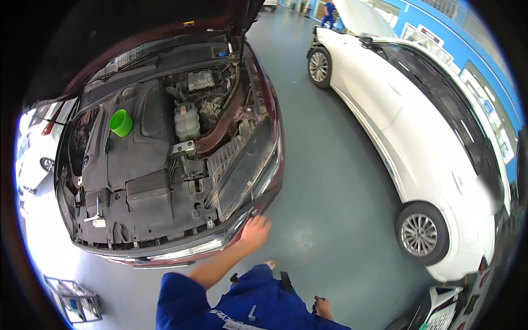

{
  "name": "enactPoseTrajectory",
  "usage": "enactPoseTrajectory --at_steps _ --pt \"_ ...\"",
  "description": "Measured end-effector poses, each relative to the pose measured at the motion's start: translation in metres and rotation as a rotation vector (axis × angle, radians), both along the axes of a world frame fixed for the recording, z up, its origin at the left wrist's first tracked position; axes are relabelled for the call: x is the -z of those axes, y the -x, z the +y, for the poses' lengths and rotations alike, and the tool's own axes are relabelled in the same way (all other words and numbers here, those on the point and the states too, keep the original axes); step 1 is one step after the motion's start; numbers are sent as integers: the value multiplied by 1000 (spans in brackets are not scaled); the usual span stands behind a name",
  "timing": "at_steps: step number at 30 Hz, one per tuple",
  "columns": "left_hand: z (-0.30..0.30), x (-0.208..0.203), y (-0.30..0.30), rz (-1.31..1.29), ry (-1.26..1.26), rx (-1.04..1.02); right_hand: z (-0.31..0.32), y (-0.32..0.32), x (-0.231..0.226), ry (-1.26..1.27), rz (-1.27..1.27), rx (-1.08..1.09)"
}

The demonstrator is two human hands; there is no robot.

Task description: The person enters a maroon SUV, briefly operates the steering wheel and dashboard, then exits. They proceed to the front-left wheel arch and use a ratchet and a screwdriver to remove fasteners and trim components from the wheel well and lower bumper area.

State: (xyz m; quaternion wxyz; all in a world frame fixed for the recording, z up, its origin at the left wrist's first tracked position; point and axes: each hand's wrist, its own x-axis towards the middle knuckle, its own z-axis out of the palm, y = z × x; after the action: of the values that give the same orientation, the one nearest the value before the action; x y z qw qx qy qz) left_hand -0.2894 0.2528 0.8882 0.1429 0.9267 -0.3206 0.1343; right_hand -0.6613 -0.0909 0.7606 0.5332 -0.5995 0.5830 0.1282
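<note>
My left hand [254, 232] reaches out beside the front corner of a dark red car [279, 159], next to its headlight. Its fingers are loosely extended, and I see nothing in them. Low on the right, my right hand [322, 305] is closed around a slim metal wrench [328, 289] that points upward; its exact type is too small to tell. Under the raised hood [148, 38] the engine bay is exposed. A bright green cup-like funnel [121, 123] stands on the black engine cover [148, 143]. A T-shaped metal tool [98, 208] rests at the front left of the bay.
A white car [385, 110] with its hood up stands to the right across the grey-green floor [324, 181]. A black-framed cart [74, 302] is at the lower left, and a panel-topped unit [440, 308] at the lower right. Far off walks a person in blue [328, 14].
</note>
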Motion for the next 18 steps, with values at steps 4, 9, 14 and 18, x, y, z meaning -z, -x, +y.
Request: enactPoseTrajectory --at_steps 4,9,14,18 --pt "-44 19 -117 151 -552 -134 -70 -73 18 320 52 -538" --pt "-66 63 -149 369 -695 -194 -183 -171 57 620 -37 -1028" --pt "-76 39 -140 181 -658 -313 -318 -293 82 599 -12 -1343" --pt "-100 -26 -153 84 -233 -572 -427 -422 98 726 -169 -1720"
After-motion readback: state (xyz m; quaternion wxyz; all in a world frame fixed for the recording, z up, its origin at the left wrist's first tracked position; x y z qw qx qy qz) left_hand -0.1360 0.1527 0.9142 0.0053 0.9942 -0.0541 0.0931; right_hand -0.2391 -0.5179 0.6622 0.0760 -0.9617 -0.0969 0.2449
